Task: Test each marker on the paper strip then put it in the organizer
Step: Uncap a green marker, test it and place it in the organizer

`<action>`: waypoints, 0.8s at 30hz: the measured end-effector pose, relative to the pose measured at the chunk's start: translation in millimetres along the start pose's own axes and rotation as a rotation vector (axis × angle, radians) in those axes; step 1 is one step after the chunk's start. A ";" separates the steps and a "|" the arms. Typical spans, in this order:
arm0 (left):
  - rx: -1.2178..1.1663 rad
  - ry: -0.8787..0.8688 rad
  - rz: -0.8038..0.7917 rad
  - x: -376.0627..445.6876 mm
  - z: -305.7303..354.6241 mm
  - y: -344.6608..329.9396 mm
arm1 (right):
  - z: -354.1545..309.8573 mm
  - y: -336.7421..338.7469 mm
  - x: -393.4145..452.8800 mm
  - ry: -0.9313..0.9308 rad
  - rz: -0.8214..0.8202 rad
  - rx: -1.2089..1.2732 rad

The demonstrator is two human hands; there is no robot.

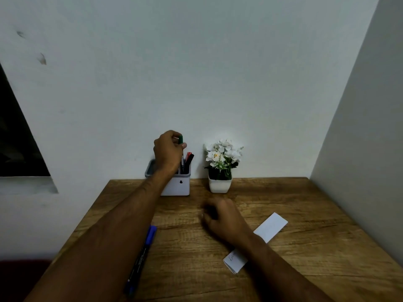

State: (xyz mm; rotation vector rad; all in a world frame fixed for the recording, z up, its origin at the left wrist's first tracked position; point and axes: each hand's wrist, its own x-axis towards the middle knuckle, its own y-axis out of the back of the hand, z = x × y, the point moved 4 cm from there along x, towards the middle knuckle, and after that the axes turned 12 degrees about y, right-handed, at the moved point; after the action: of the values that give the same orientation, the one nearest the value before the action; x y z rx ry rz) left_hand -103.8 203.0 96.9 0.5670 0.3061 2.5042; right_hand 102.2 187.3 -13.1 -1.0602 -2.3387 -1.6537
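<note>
Pinching a green marker (180, 140) by its cap, the left hand (167, 149) was held over the organizer (177, 184), the grip clamped on it. A red marker (188, 155) already stood inside. The right hand (222, 216) was loosely curled on the wooden surface (305, 247), the forearm crossing the paper strip (270, 225). A blue marker (148, 238) lay near the left edge.

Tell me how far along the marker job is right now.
Done: a red marker and a black marker already stand in the organizer. In hand: the left hand holds a green marker above the organizer. Left: the blue marker lies on the table, away from the paper strip.
</note>
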 end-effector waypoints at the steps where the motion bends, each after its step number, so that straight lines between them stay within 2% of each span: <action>1: 0.037 0.022 -0.019 -1.3 -6.5 -3.8 | 0.4 0.0 0.2 -0.001 0.002 0.004; 8: 0.072 0.110 -0.051 -7.8 -30.5 -10.6 | 2.7 -1.8 0.9 -0.018 0.005 0.023; 17: 0.127 0.047 0.001 -27.4 -30.1 14.0 | -5.6 -1.9 -2.3 -0.013 0.035 0.005; 20: 0.229 0.059 -0.038 -35.4 -37.7 28.5 | -12.4 -2.1 -3.4 -0.003 0.048 0.012; 24: 0.535 0.145 -0.221 -50.1 -48.6 46.0 | -24.8 -3.6 -5.5 -0.005 0.077 0.055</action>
State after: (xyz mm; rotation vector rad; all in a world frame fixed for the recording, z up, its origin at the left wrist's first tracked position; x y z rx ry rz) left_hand -109.1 132.5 52.4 0.5176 1.0537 2.2438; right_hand 96.6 162.7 -8.2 -1.1299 -2.3021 -1.5524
